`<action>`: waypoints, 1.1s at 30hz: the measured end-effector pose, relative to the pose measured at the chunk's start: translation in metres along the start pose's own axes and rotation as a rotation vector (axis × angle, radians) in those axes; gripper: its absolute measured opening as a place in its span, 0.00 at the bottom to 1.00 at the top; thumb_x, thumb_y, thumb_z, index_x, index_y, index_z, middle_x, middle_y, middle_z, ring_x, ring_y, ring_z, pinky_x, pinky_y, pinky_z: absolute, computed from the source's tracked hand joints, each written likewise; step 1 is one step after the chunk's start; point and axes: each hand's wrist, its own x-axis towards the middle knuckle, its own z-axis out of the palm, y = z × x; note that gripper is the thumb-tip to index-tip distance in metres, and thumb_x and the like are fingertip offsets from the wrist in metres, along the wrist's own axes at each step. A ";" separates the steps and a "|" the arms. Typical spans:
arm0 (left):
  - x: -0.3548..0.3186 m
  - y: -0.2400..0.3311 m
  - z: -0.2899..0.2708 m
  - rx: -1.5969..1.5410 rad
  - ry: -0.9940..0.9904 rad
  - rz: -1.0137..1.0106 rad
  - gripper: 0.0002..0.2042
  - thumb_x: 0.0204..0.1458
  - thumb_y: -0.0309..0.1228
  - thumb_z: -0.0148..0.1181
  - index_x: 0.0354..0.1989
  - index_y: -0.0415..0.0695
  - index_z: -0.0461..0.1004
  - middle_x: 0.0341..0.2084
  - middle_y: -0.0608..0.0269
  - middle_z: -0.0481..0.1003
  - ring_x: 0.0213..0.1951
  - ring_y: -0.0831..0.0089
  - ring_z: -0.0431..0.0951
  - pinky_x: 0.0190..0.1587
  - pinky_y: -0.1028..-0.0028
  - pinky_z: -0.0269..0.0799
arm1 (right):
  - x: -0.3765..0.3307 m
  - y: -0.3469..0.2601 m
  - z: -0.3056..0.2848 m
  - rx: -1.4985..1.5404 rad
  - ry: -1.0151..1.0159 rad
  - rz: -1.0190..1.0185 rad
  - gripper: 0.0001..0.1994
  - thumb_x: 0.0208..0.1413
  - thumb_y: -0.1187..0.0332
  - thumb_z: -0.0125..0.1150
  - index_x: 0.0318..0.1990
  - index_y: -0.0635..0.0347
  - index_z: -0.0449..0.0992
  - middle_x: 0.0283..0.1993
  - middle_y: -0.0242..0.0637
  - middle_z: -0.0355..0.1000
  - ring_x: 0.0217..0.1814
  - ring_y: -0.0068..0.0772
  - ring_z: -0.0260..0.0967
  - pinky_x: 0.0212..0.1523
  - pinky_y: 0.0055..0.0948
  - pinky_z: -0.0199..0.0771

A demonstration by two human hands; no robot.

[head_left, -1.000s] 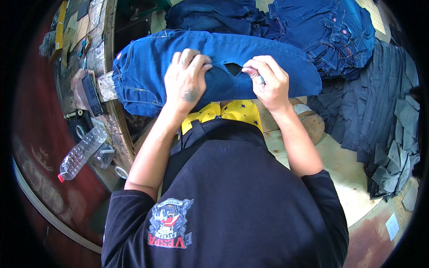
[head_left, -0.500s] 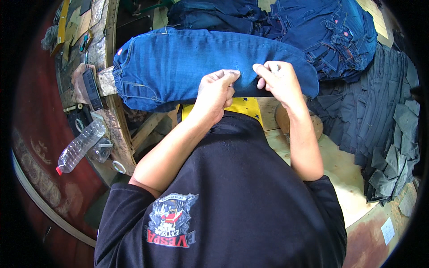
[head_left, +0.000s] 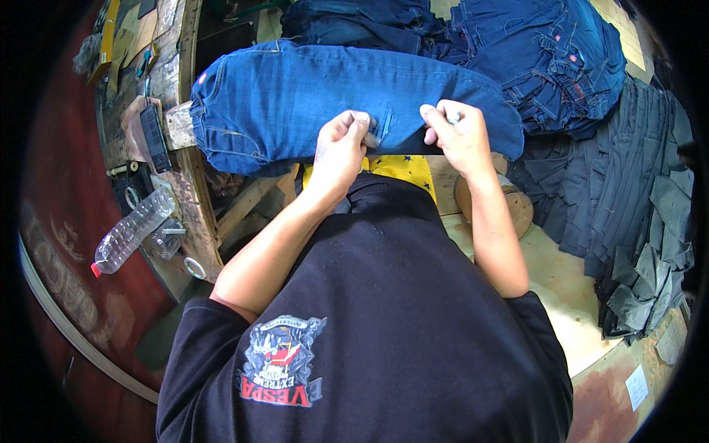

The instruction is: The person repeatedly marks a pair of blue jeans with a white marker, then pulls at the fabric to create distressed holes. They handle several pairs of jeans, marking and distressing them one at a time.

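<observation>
A pair of blue denim trousers (head_left: 295, 88) lies stretched sideways in front of me, its gathered waistband at the left end. My left hand (head_left: 341, 144) is closed over the near part of the denim, its fingertips pinched beside a short crease or worn mark in the cloth. What those fingertips hold, if anything, is too small to tell. Over the right part of the same denim, my right hand (head_left: 459, 136) is closed too, thumb against the curled fingers. Something small and pale shows between its fingers, but I cannot make out its kind.
Denim garments (head_left: 535, 63) are heaped beyond the trousers, and dark grey garments (head_left: 617, 177) are stacked at the right. A worn wooden bench (head_left: 188, 188) at the left bears a dark phone-like device (head_left: 153, 138). Near it lies a clear plastic bottle (head_left: 133, 232) with a red cap.
My left hand has moved left and a little nearer to me, and a crease or mark now shows in the denim beside it. The right hand has barely moved.
</observation>
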 end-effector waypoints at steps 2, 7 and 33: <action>0.001 -0.002 0.001 0.125 -0.008 0.032 0.15 0.70 0.39 0.63 0.45 0.37 0.83 0.27 0.70 0.77 0.29 0.82 0.72 0.34 0.76 0.68 | -0.001 0.000 0.000 -0.040 0.018 -0.007 0.20 0.69 0.62 0.68 0.23 0.61 0.78 0.20 0.29 0.76 0.21 0.15 0.62 0.25 0.28 0.59; 0.011 -0.005 0.006 0.292 -0.007 0.212 0.17 0.67 0.39 0.64 0.43 0.32 0.83 0.25 0.65 0.78 0.31 0.79 0.75 0.37 0.71 0.71 | -0.005 0.000 0.002 -0.036 0.029 -0.067 0.20 0.69 0.62 0.69 0.23 0.61 0.77 0.19 0.29 0.76 0.22 0.15 0.64 0.26 0.28 0.61; 0.015 -0.014 0.005 0.011 0.108 0.165 0.13 0.68 0.36 0.64 0.45 0.36 0.81 0.22 0.66 0.76 0.25 0.80 0.73 0.30 0.70 0.69 | -0.008 0.007 0.003 0.041 0.034 -0.117 0.19 0.69 0.63 0.70 0.25 0.61 0.76 0.20 0.28 0.75 0.24 0.14 0.68 0.27 0.25 0.64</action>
